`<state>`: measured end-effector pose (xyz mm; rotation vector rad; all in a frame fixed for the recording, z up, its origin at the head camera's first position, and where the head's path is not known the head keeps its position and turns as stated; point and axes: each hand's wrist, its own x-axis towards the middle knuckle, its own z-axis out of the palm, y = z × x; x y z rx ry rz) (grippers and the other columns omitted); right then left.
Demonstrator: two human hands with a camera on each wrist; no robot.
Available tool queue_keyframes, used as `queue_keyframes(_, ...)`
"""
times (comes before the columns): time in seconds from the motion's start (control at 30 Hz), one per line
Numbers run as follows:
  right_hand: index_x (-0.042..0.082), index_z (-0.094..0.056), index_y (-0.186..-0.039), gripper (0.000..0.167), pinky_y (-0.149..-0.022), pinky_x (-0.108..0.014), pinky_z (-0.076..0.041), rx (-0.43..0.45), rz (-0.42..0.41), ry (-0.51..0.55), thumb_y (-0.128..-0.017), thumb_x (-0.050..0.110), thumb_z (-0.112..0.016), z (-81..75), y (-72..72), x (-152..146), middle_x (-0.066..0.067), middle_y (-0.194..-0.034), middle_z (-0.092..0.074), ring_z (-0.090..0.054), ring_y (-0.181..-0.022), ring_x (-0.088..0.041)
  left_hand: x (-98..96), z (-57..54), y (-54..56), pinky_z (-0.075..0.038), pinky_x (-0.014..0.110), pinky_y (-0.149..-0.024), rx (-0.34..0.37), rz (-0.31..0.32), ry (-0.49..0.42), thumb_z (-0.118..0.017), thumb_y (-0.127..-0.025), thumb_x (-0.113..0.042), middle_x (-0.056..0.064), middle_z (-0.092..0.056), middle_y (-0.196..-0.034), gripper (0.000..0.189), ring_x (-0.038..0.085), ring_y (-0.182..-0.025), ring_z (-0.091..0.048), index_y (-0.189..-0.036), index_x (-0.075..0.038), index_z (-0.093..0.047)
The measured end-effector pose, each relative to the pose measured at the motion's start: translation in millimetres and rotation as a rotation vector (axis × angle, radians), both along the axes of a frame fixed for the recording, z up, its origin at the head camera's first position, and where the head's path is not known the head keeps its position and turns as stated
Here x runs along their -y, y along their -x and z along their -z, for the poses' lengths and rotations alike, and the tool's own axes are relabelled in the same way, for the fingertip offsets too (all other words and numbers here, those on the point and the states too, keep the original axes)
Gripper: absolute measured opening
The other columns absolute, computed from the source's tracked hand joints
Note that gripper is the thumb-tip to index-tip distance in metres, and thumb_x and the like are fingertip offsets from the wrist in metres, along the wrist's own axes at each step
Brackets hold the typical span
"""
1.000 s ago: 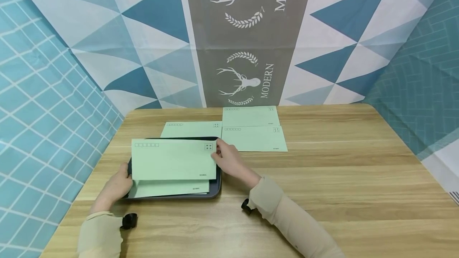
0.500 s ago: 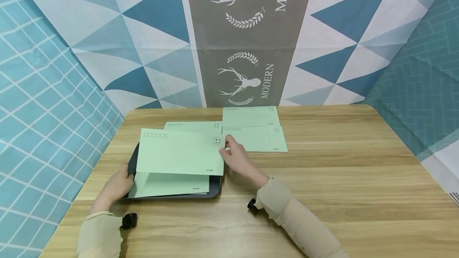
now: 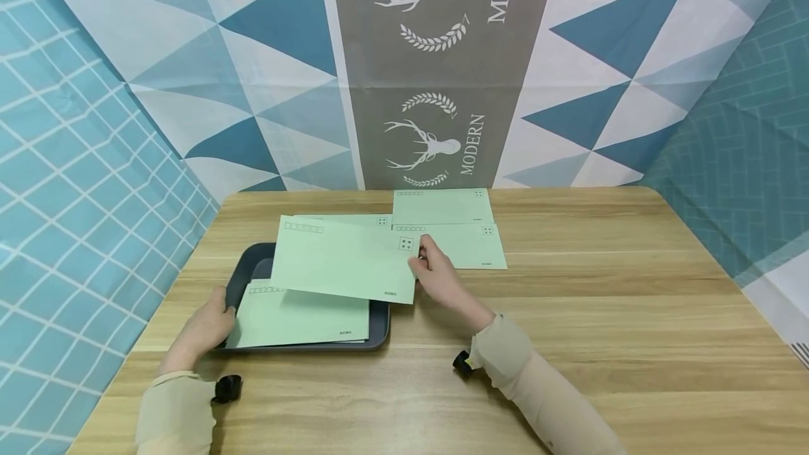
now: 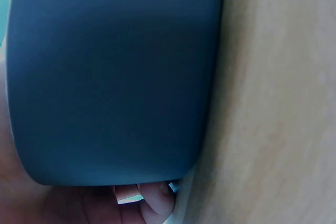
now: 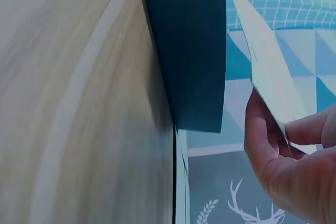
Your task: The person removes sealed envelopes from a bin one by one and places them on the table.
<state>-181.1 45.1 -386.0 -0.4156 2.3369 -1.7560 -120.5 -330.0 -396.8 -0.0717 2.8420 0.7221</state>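
Note:
My right hand pinches a pale green envelope by its right edge, thumb on the near face. In the right wrist view the envelope is apart from the dark tray. It hangs tilted over the tray's back right part, its left end higher. My left hand grips the left side of the dark grey tray; its wrist view shows curled fingers at the tray's end wall. More green envelopes lie stacked in the tray.
Behind the tray an envelope lies flat, partly covered by the held one. To its right, two more envelopes lie one behind the other, the far one near the patterned backdrop. Wooden tabletop extends to the right.
My right hand has lifted the envelope from over the tray and moved it right and away from me, tilting it. The stack beneath shows more. My left hand has stayed on the tray.

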Motion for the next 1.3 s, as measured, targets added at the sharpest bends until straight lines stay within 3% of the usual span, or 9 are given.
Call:
queue_keyframes(0.07, 0.003, -0.041, -0.112, 0.017, -0.054, -0.034, -0.045, 0.006, 0.010, 0.004, -0.095, 0.004, -0.039, -3.0, -1.0, -4, -0.012, -0.082, -0.052, -0.040, -0.055, -0.015, 0.1, -0.1, 0.1, -0.040, 0.050, -0.074, 0.002, 0.004, 0.000, -0.025, -0.093, -0.007, 0.045, -0.038, -0.114, 0.027, 0.044, -0.094, -0.049, -0.109, 0.015, -0.026)
queue_keyframes(0.2, 0.003, -0.041, -0.110, 0.016, -0.048, -0.022, -0.034, -0.036, 0.051, 0.005, -0.095, 0.003, -0.039, -2.6, -0.3, -14, -0.012, -0.094, -0.057, -0.039, -0.056, -0.014, -0.1, 0.3, 1.4, -0.039, 0.055, -0.080, 0.007, 0.010, 0.010, -0.025, -0.093, -0.007, 0.047, -0.032, -0.120, 0.033, 0.054, -0.105, -0.043, -0.115, 0.018, -0.024)
queue_keyframes(0.33, 0.003, -0.041, -0.105, 0.011, -0.050, -0.020, -0.032, -0.088, 0.099, -0.010, -0.094, 0.003, -0.041, 1.9, 2.7, -24, -0.010, -0.084, -0.050, -0.036, -0.059, -0.014, 0.0, 1.9, 2.8, -0.040, 0.054, -0.078, -0.009, 0.015, 0.017, -0.025, -0.092, -0.007, 0.047, -0.035, -0.117, 0.032, 0.052, -0.101, -0.046, -0.113, 0.018, -0.025)
queue_keyframes(0.47, 0.001, -0.043, -0.108, 0.014, -0.053, -0.019, -0.033, -0.097, 0.142, 0.015, -0.093, 0.002, -0.041, 3.0, 3.3, -34, -0.010, -0.088, -0.052, -0.038, -0.064, -0.014, -0.3, 3.5, 3.2, -0.039, 0.054, -0.078, -0.017, 0.017, 0.016, -0.026, -0.092, -0.007, 0.047, -0.036, -0.117, 0.032, 0.052, -0.101, -0.046, -0.113, 0.018, -0.025)
queue_keyframes(0.53, -0.001, -0.043, -0.109, 0.016, -0.056, -0.019, -0.033, -0.089, 0.163, 0.018, -0.093, 0.000, -0.041, -4.1, -1.0, -39, -0.012, -0.091, -0.052, -0.038, -0.067, -0.014, -0.9, 3.9, 3.1, -0.039, 0.055, -0.079, -0.018, 0.016, 0.016, -0.025, -0.092, -0.007, 0.048, -0.034, -0.118, 0.033, 0.055, -0.105, -0.043, -0.114, 0.018, -0.024)
queue_keyframes(0.63, -0.004, -0.045, -0.108, 0.015, -0.057, -0.019, -0.031, -0.092, 0.195, 0.019, -0.093, -0.001, -0.042, -6.0, -3.2, -46, -0.012, -0.087, -0.050, -0.037, -0.068, -0.015, -0.4, 4.5, 2.3, -0.039, 0.056, -0.080, -0.011, 0.014, 0.011, -0.025, -0.093, -0.007, 0.048, -0.033, -0.120, 0.033, 0.055, -0.106, -0.042, -0.115, 0.018, -0.024)
queue_keyframes(0.83, -0.006, -0.043, -0.113, 0.021, -0.062, -0.018, -0.036, -0.058, 0.218, 0.021, -0.093, -0.001, -0.041, 11.2, 3.0, -66, -0.019, -0.101, -0.053, -0.042, -0.076, -0.014, 1.9, 2.8, 1.2, -0.039, 0.054, -0.080, 0.004, 0.018, 0.004, -0.023, -0.094, -0.008, 0.048, -0.032, -0.121, 0.033, 0.055, -0.107, -0.042, -0.115, 0.017, -0.023)
queue_keyframes(1.07, -0.010, -0.037, -0.120, 0.027, -0.063, -0.019, -0.040, 0.043, 0.218, 0.061, -0.093, -0.002, -0.037, 15.5, 4.8, -90, -0.022, -0.107, -0.050, -0.045, -0.079, -0.013, 1.2, 1.9, 2.4, -0.039, 0.055, -0.081, 0.021, 0.013, 0.010, -0.023, -0.094, -0.009, 0.048, -0.029, -0.123, 0.035, 0.056, -0.109, -0.040, -0.117, 0.018, -0.022)
queue_keyframes(1.3, -0.014, -0.032, -0.124, 0.033, -0.066, -0.018, -0.042, 0.067, 0.208, 0.027, -0.093, -0.004, -0.034, 15.8, 3.5, -114, -0.026, -0.110, -0.046, -0.047, -0.083, -0.014, 0.4, 0.6, 0.8, -0.033, 0.060, -0.088, 0.042, 0.008, -0.004, -0.023, -0.094, -0.009, 0.048, -0.021, -0.128, 0.045, 0.058, -0.116, -0.029, -0.126, 0.021, -0.014)
